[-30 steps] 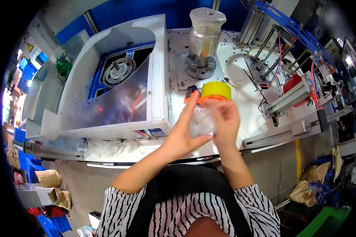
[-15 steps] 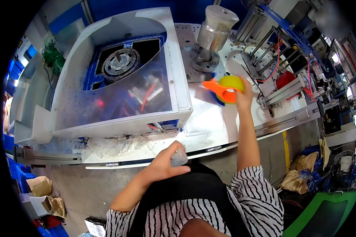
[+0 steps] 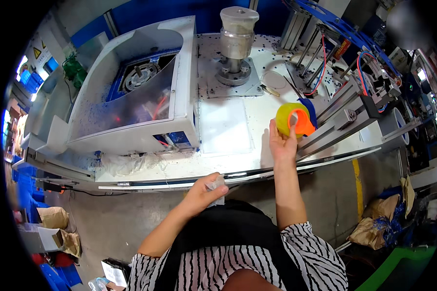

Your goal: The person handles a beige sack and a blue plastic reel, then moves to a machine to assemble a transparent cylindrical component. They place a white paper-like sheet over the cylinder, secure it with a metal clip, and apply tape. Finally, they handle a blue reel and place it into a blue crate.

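Observation:
My left hand (image 3: 198, 196) is closed around a crumpled piece of clear plastic (image 3: 216, 184), just off the table's front edge and above my black apron. My right hand (image 3: 282, 146), over the right of the white table (image 3: 264, 154), grips an orange tape dispenser with a yellow roll of tape (image 3: 283, 116). A blue part shows at the dispenser's far side. Left of that hand, a white sheet (image 3: 226, 127) lies flat on the table. Beyond the sheet, a metal cylinder (image 3: 237, 46) stands upright on a bolted plate.
A white machine housing (image 3: 187, 92) with a clear guard and a round hub fills the left side. Loose clear film (image 3: 126, 165) lies before it. At right are metal rails (image 3: 342, 116), rods and air hoses. Blue granules speckle the tabletop; brown bags (image 3: 378, 225) lie on the floor.
My right hand has brought the tape dispenser nearer to me and turned it, so the orange part points right. The left hand stays low with the plastic. The view has shifted.

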Tool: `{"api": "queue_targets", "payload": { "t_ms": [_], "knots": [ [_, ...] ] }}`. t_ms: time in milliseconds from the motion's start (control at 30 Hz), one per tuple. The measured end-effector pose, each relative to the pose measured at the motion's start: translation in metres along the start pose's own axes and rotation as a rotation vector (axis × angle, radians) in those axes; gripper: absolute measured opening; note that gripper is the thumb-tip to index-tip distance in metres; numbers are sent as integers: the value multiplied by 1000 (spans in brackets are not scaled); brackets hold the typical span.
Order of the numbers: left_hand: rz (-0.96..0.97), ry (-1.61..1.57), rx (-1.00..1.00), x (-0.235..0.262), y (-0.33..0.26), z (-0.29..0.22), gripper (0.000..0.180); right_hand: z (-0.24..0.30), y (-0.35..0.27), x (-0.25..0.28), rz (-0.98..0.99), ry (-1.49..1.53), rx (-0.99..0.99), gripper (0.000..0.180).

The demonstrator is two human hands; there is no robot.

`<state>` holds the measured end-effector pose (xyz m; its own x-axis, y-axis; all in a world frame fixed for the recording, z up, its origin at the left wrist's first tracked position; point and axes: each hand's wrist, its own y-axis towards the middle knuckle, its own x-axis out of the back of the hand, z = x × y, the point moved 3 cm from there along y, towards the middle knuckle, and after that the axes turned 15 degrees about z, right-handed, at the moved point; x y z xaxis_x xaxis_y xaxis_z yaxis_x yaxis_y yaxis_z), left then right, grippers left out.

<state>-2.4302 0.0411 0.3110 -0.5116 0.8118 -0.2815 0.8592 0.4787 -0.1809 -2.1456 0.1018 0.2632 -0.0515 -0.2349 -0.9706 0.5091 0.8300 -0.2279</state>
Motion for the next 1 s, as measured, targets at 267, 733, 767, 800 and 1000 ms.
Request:
{"api": "queue_targets", "payload": {
  "t_ms": [267,733,767,800,1000],
  "knots": [
    [-435,-208,0,-36,-47,41,18,-30,-35,-7,-23,86,-289,44],
    [-1089,615,-433,-33,-225,57,65,-217,-338,33,897,-449,-1642,85],
    [-1134,816,-100,-34,-238,61,68,-240,-354,32,938,-403,-1580,78],
    [-1106,894,27,-39,-270,67,65,-265,-372,36,942,-454,-1550,73],
    [-1368,875,-356,-39,-449,102,61,-379,-546,91,1320,-436,-1661,68]
  ]
}}
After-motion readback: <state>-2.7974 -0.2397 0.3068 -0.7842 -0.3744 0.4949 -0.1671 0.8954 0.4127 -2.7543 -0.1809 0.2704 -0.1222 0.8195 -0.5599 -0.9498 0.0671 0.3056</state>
